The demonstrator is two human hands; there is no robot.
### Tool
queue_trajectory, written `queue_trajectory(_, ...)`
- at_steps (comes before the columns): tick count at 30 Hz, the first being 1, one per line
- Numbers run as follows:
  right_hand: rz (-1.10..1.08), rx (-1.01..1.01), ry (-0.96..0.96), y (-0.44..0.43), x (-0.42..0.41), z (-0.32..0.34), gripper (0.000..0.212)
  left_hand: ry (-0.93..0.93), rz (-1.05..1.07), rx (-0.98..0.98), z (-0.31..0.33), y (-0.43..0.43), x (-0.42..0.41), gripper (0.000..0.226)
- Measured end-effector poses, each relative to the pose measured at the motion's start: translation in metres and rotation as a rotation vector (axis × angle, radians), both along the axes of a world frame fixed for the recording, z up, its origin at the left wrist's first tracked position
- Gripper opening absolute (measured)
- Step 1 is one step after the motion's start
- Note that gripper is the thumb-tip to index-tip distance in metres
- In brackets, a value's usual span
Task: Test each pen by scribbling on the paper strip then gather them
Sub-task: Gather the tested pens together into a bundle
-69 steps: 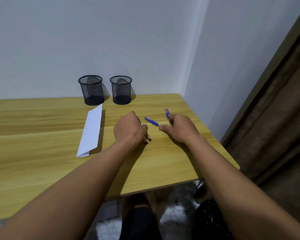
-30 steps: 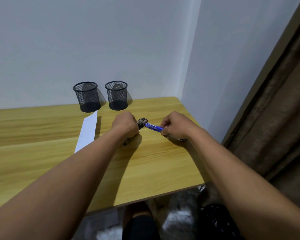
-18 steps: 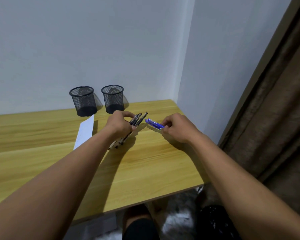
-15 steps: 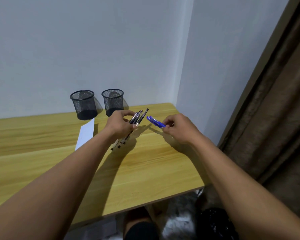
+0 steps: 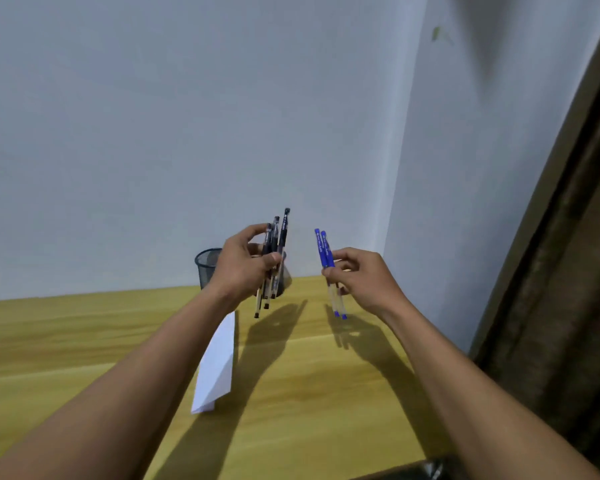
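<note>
Lit softly and evenly, rather dim, from above and behind the camera. Throws long dark shadows forward onto the table point(image 5: 309, 410). Blurs a little around the black pens point(image 5: 280, 233) and blue pens point(image 5: 321, 249). Bends straight lines near the edges; loses detail in the dark curtain point(image 5: 568, 271).

A black mesh cup point(image 5: 205, 268) (partly hidden) stands on the wooden desk point(image 5: 84, 341).

black pens point(image 5: 283, 230), left hand point(image 5: 243, 268) | blue pens point(image 5: 323, 251), right hand point(image 5: 361, 278) | white paper strip point(image 5: 217, 365) below left hand | black mesh cup point(image 5: 205, 268) behind it | yellow-brown wood-grain tabletop point(image 5: 309, 393)
</note>
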State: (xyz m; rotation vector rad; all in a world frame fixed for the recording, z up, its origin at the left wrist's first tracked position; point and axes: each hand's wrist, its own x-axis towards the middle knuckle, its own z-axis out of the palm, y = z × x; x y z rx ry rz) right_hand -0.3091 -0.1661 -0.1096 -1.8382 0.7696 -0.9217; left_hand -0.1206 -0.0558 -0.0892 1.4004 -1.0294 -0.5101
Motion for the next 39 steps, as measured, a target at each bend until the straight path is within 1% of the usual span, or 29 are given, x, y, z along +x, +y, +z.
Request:
queue_trajectory(3,0.047,0.000,-0.036,0.006,0.029,0.018,0.017,-0.003,0.046,-0.038,0.018,0.011,0.021,0.045)
queue_trajectory(6,0.085,0.007,-0.067,0.006,0.061,0.034,0.019,-0.002,0.081,-0.067,0.031,0.017,0.044,0.047)
queue_trajectory(12,0.104,0.008,-0.081,-0.004,0.124,0.054,0.019,-0.021,0.163,-0.071,0.044,0.009,0.097,0.049)
queue_trajectory(15,0.112,0.021,-0.102,-0.014,0.151,0.060,0.015,-0.026,0.207,-0.077,0.047,-0.001,0.123,0.042)
queue_trajectory(19,0.080,-0.009,-0.102,-0.036,0.181,0.060,0.015,-0.022,0.227,-0.094,0.045,-0.019,0.154,0.036)
queue_trajectory(23,0.014,-0.021,-0.051,-0.059,0.196,0.046,0.016,-0.025,0.255,-0.062,0.029,-0.040,0.171,0.037)
queue_trajectory(27,-0.050,-0.023,0.061,-0.075,0.199,0.023,0.018,-0.051,0.302,-0.026,0.006,-0.057,0.176,0.031)
queue_trajectory(30,-0.070,-0.043,0.132,-0.081,0.198,0.012,0.020,-0.060,0.340,-0.007,-0.008,-0.067,0.178,0.030)
queue_trajectory(34,-0.077,-0.046,0.177,-0.084,0.198,0.004,0.019,-0.041,0.379,0.034,-0.022,-0.074,0.180,0.024)
queue_trajectory(39,-0.086,-0.063,0.212,-0.085,0.200,-0.004,0.017,-0.085,0.511,0.164,-0.033,-0.078,0.177,0.020)
